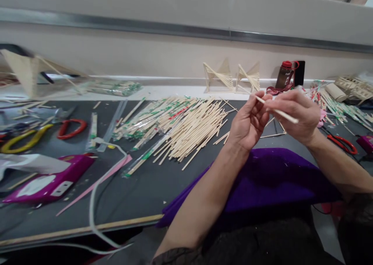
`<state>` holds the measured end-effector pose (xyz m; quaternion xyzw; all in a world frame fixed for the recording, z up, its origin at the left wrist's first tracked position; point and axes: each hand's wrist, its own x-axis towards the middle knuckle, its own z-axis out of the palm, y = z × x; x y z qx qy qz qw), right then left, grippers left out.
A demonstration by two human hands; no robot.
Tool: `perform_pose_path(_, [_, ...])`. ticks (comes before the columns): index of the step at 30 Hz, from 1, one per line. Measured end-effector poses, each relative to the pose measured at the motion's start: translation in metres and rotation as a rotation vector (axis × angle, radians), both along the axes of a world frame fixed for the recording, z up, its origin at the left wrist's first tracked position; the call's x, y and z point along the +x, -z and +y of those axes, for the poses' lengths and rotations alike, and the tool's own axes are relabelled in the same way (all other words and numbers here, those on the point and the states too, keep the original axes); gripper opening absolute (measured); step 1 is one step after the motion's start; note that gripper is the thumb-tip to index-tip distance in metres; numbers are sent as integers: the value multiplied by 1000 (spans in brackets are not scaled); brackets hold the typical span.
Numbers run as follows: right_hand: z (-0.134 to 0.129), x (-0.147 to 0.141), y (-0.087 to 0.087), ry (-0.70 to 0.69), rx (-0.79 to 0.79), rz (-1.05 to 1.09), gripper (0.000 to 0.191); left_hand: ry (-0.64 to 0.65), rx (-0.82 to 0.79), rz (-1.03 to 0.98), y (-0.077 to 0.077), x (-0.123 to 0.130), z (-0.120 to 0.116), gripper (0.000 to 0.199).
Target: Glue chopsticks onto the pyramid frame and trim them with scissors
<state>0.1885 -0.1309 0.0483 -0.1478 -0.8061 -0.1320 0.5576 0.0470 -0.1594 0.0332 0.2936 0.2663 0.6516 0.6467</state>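
Observation:
My right hand (300, 111) is closed around a thin wooden chopstick (284, 115), whose near end sticks out toward me. Fingers curled, my left hand (247, 121) pinches the same chopstick near its far end. Both hands are raised over a purple cloth (262, 179) at the table's front edge. Behind them, partly hidden, a few sticks form an angular frame (276, 133) on the table. To the left of my hands lies a heap of bare chopsticks (192, 133), beside chopsticks in clear and green wrappers (140, 123).
Two twisted stick models (218, 78) stand by the wall, near a red-capped bottle (284, 74) and a phone (299, 74). Red-handled pliers (71, 128), yellow-handled pliers (27, 138), a magenta packet (55, 179) and a white cable (92, 203) lie at left. More red-handled pliers (342, 143) lie right.

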Motion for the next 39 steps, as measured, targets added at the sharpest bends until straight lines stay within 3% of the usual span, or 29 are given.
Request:
perform_pose_path(3, [6,7,-30,18,35,95,6,93,37,151,-5,5,-9,43])
perform_pose_path(6, [19,12,-62,-42,-141,284,5,140,43,377,-10,-7,-13,35])
perform_pose_path(7, [25,13,-71,-66,-200,321,7,101,45,449,-12,-16,-10,29])
perform_pose_path(11, [53,14,-88,-262,-428,341,12,-285,101,536,-19,-62,27,19])
perform_pose_path(13, [66,11,-86,-281,-634,311,16,-409,120,583,-17,-79,53,18])
perform_pose_path(15, [76,8,-79,-239,-849,261,19,-421,119,666,-13,-89,77,21])
perform_pose_path(20, [95,6,-67,-166,-1094,10,19,-249,169,838,-3,-93,112,32])
perform_pose_path(25, [128,7,-60,-151,-1271,-121,17,-167,188,815,6,-89,129,20])
perform_pose_path(28, [158,7,-47,-116,-1324,-226,13,-126,171,822,13,-87,132,16])
perform_pose_path(31, [177,6,-30,-134,-1267,-293,17,-102,170,834,15,-86,132,14])
perform_pose_path(34, [177,2,-20,-175,-1226,-304,22,-87,158,831,13,-83,130,15])
perform_pose_path(39, [161,-12,-19,-335,-1363,-413,25,-82,156,809,12,-80,129,21])
